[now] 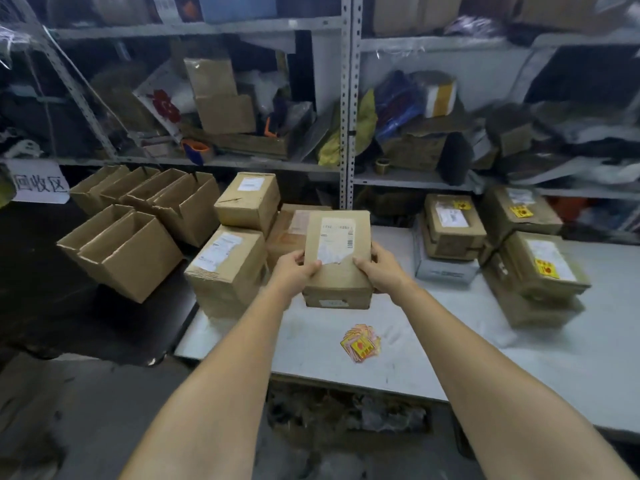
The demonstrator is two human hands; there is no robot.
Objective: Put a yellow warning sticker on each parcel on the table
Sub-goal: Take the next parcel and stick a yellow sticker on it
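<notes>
I hold a brown cardboard parcel point(337, 251) with a white shipping label and no yellow sticker. My left hand point(294, 270) grips its left side and my right hand point(381, 268) its right side, above the white table point(433, 358). A small pile of yellow warning stickers point(360, 344) lies on the table just in front of the parcel. Unstickered parcels point(228, 261) are stacked at the table's left end. On the right stand several parcels that carry yellow stickers, such as one point(543, 263) near the edge and one point(452, 223) further back.
Several open empty cartons point(135, 233) sit on the floor to the left, beside a white sign point(40, 181). Metal shelving point(348, 98) crammed with boxes and bags runs behind the table. A grey box point(443, 270) lies under the right-hand stack.
</notes>
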